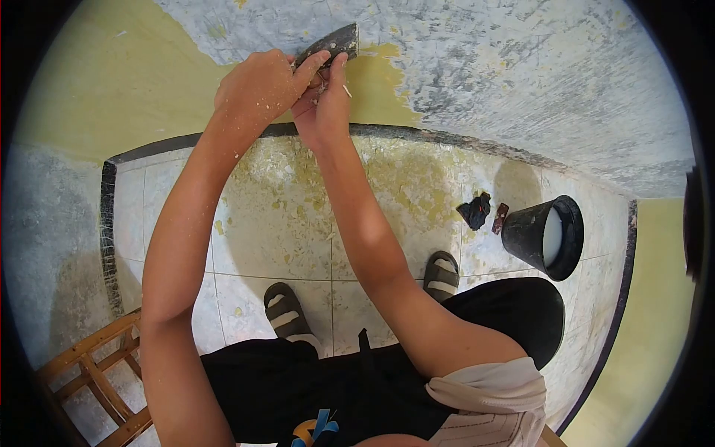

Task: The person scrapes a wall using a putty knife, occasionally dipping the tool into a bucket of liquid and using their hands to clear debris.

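Observation:
A scraper with a dark, flecked, wedge-shaped blade [339,39] lies against the wall at the border between yellow-green paint and bare whitish plaster. My left hand [257,88] is wrapped round it from the left, its thumb along the blade; small paint flakes dot the back of the hand and wrist. From below, my right hand [325,108] grips the same scraper, with fingertips at the blade's lower side. A thin pale chip sticks near the right fingers. Most of the handle is hidden by both hands. Yellow-green paint [376,93] covers the wall just below the blade.
Paint flakes litter the tiled floor [279,186] along the dark skirting strip. A black bucket [521,235] with whitish liquid stands at the right, beside a crumpled black item [474,211] and a small brown block [500,218]. A wooden ladder-like frame [97,376] is at lower left.

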`<state>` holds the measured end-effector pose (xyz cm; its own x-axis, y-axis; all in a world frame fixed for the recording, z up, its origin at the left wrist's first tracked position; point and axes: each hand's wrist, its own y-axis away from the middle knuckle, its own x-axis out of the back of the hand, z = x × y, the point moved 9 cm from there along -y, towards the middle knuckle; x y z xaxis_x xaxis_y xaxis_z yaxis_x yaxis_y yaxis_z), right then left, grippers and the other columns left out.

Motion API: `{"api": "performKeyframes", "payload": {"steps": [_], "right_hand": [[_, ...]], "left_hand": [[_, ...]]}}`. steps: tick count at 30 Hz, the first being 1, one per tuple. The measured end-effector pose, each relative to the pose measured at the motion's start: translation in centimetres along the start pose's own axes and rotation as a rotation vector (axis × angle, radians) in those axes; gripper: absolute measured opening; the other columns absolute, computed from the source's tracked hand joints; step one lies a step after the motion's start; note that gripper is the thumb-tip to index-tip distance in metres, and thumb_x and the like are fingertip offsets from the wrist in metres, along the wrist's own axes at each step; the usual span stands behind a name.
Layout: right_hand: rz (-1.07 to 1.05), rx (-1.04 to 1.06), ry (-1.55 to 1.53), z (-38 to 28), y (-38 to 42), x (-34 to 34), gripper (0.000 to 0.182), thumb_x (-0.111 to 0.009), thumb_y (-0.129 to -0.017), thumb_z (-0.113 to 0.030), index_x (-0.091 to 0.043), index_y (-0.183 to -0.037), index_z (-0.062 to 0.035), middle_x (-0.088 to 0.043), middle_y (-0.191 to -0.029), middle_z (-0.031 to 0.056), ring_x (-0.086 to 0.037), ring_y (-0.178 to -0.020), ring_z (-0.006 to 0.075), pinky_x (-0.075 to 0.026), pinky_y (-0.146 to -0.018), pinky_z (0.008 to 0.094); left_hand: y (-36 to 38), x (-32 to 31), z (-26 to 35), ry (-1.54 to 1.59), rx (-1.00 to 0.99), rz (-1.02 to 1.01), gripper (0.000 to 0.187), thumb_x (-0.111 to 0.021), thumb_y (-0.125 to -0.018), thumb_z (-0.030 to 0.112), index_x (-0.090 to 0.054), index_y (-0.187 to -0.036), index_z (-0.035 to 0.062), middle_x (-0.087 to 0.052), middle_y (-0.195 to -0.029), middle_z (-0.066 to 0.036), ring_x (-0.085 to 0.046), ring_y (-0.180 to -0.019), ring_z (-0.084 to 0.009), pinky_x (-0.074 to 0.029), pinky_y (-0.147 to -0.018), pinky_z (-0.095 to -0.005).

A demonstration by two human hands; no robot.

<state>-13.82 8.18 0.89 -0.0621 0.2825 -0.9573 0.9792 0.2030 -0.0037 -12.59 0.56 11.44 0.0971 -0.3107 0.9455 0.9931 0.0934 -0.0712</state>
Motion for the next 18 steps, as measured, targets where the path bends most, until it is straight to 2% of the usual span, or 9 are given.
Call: {"api": "performKeyframes", "payload": {"steps": [2,4,6,7,9,10,14,16,18], "right_hand": [[-0.012,0.003,-0.002,0.0,-0.1,0.2,0.042,-0.043,-0.109,-0.052,-0.06,-0.104,-0.014,-0.068,-0.098,-0.0005,-0.067,-0.097,0.0124,-0.056,-0.09,0.0319],[-0.023,0.003,-0.005,0.2,-0.2,0.5,0.042,-0.043,-0.109,-0.052,-0.06,-0.106,-0.0139,-0.068,-0.101,0.0001,-0.067,-0.098,0.0124,-0.056,-0.09,0.0317],[-0.057,0.039,-0.014,-0.3,-0.3,0.3,0.043,-0.043,-0.109,-0.053,-0.062,-0.109,-0.0139,-0.07,-0.107,0.0017,-0.067,-0.102,0.0145,-0.057,-0.091,0.0339],[-0.061,0.036,-0.012,-0.6,-0.3,0.2,0.043,-0.043,-0.109,-0.053,-0.062,-0.109,-0.0139,-0.07,-0.107,0.0017,-0.067,-0.102,0.0145,-0.057,-0.091,0.0339],[0.041,0.085,-0.054,-2.3,-0.4,1.3,0.043,-0.044,-0.108,-0.054,-0.062,-0.107,-0.0141,-0.071,-0.098,0.0035,-0.071,-0.096,0.0168,-0.058,-0.085,0.0313],[0.037,0.086,-0.049,-2.7,-0.4,1.5,0.043,-0.044,-0.108,-0.054,-0.062,-0.107,-0.0141,-0.071,-0.098,0.0035,-0.071,-0.096,0.0168,-0.058,-0.085,0.0313],[0.014,0.052,-0.099,-3.0,-0.3,1.8,0.042,-0.047,-0.108,-0.053,-0.063,-0.104,-0.0145,-0.071,-0.098,0.0017,-0.071,-0.097,0.017,-0.059,-0.087,0.0315],[0.025,0.037,-0.14,-2.8,0.1,1.4,0.042,-0.048,-0.107,-0.053,-0.064,-0.103,-0.0145,-0.071,-0.098,0.0014,-0.071,-0.098,0.0175,-0.059,-0.087,0.0325],[-0.006,-0.004,-0.123,-1.8,0.2,0.3,0.041,-0.048,-0.107,-0.054,-0.063,-0.103,-0.0154,-0.071,-0.099,0.002,-0.07,-0.1,0.0183,-0.059,-0.089,0.034]], "left_hand": [[0.0,0.4,0.0,0.01,-0.003,0.03,0.087,-0.052,-0.091,0.077,-0.075,-0.089,-0.0066,-0.071,-0.074,-0.023,-0.071,-0.076,-0.0399,-0.056,-0.073,-0.0477],[0.2,0.1,0.3,0.011,0.026,-0.079,0.084,-0.052,-0.091,0.076,-0.076,-0.091,-0.0049,-0.072,-0.078,-0.023,-0.073,-0.08,-0.04,-0.056,-0.075,-0.0484],[0.0,-0.3,0.9,-0.003,-0.007,-0.02,0.083,-0.052,-0.091,0.076,-0.076,-0.092,-0.0041,-0.073,-0.081,-0.024,-0.073,-0.083,-0.0403,-0.056,-0.076,-0.0486],[-0.1,0.0,1.5,-0.018,-0.042,0.038,0.082,-0.052,-0.091,0.075,-0.077,-0.093,-0.0033,-0.074,-0.084,-0.024,-0.073,-0.086,-0.0407,-0.056,-0.078,-0.0487],[-0.3,-0.5,3.0,-0.018,-0.03,0.003,0.081,-0.052,-0.092,0.074,-0.077,-0.094,-0.0033,-0.074,-0.086,-0.024,-0.073,-0.088,-0.0417,-0.056,-0.079,-0.0489],[-0.2,-0.9,3.6,-0.019,-0.019,-0.04,0.08,-0.052,-0.092,0.073,-0.077,-0.095,-0.0032,-0.074,-0.088,-0.025,-0.072,-0.09,-0.0428,-0.056,-0.081,-0.0491],[0.3,-0.9,4.0,0.013,-0.073,-0.006,0.077,-0.052,-0.093,0.071,-0.076,-0.103,-0.0019,-0.074,-0.095,-0.024,-0.071,-0.089,-0.0442,-0.056,-0.081,-0.0493],[0.4,-0.6,4.4,-0.089,-0.07,-0.115,0.073,-0.053,-0.095,0.066,-0.073,-0.114,-0.0009,-0.074,-0.103,-0.024,-0.071,-0.09,-0.0435,-0.056,-0.08,-0.0486],[0.2,-0.7,3.3,-0.118,-0.114,-0.085,0.07,-0.054,-0.095,0.064,-0.073,-0.113,-0.0003,-0.073,-0.104,-0.025,-0.071,-0.089,-0.0431,-0.056,-0.079,-0.0481]]}}
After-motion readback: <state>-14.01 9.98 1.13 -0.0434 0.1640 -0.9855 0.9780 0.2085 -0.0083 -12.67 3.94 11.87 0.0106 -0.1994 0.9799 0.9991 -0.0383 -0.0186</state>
